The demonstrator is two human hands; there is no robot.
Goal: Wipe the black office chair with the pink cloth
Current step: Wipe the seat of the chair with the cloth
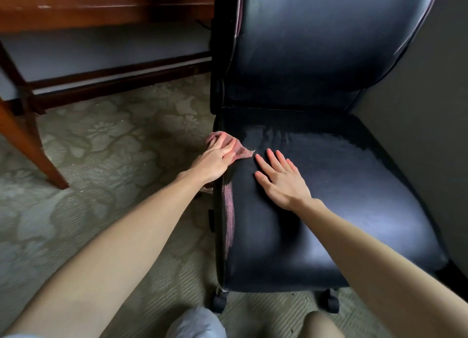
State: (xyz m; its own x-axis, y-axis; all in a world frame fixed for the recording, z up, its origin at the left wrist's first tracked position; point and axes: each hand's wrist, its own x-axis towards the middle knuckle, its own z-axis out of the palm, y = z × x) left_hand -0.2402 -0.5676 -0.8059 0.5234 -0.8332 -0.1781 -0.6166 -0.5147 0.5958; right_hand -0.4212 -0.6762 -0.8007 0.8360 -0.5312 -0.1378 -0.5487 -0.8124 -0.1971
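Observation:
The black office chair (354, 186) fills the right half of the view, its shiny seat facing me and its backrest rising behind. My left hand (215, 158) grips the bunched pink cloth (240, 151) and presses it on the seat's left edge, near the back corner. My right hand (281, 178) lies flat on the seat with fingers spread, just right of the cloth and apart from it. A worn pinkish strip runs down the seat's left side seam.
A wooden desk (101, 13) with slanted legs stands at the upper left, close to the chair. Patterned green carpet (101, 160) covers the floor. A grey wall (435, 110) is tight against the chair's right side. The chair's castors (219, 302) show below, near my knees.

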